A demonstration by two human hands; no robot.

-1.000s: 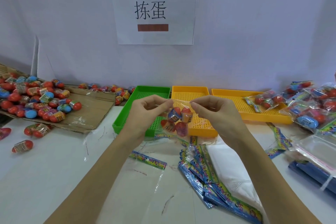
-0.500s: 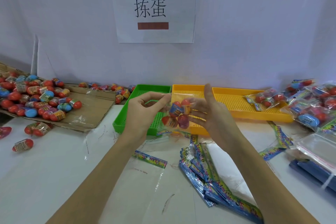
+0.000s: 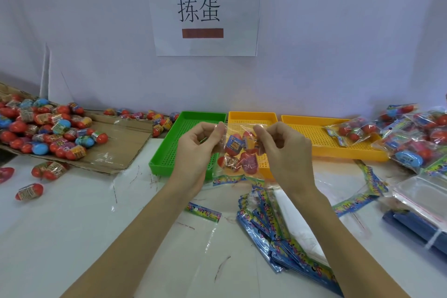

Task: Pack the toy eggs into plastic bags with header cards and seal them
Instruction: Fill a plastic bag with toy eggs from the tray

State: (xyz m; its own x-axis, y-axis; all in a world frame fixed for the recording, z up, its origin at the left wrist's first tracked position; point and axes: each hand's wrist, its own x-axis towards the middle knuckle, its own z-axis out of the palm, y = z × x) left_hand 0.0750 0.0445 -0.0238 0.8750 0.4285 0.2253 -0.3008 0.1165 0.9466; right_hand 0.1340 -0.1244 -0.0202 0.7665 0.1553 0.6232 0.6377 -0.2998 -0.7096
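Above tray junction, centre frame: clear bag [image 3: 238, 152] of toy eggs, egg labels unreadable. Left hand [image 3: 197, 150] pinches top corner at 9 o'clock, right hand [image 3: 281, 152] at 3. Wall sign [image 3: 205, 7] at 12 reads "拣蛋". Loose eggs [image 3: 46, 128] at 9.

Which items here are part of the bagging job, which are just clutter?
In the job:
- left hand, right hand, both pinching the bag of eggs
- loose eggs
- header cards
- finished packs

Lying about:
- green tray
- wall sign
- cardboard
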